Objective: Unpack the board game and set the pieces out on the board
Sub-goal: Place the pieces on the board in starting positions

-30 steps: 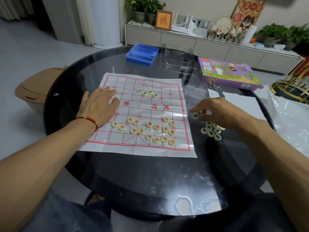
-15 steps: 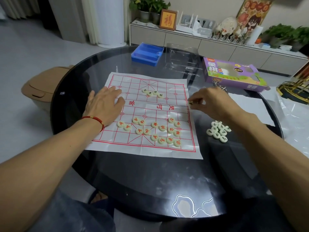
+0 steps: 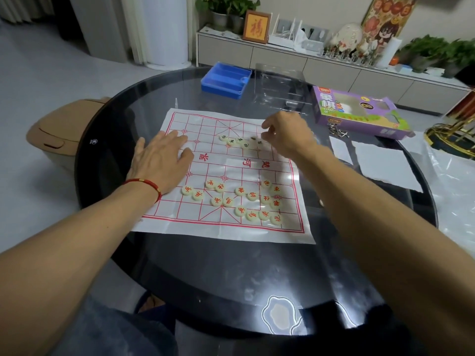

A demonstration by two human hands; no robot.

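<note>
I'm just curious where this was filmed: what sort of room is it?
Most likely a living room at home: a round glass table, a low sideboard carrying potted plants and a framed picture.

One head-worn wide-angle view looks forward and down from close above the round tabletop (image 3: pixel 231 273), with the board (image 3: pixel 226 227) central and the sideboard (image 3: pixel 331 70) far behind.

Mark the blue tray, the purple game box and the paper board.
blue tray (image 3: pixel 226 79), head view, on its inner floor.
purple game box (image 3: pixel 357 111), head view, on its top face.
paper board (image 3: pixel 231 163), head view, on the bare middle band between the two groups of pieces.
</note>
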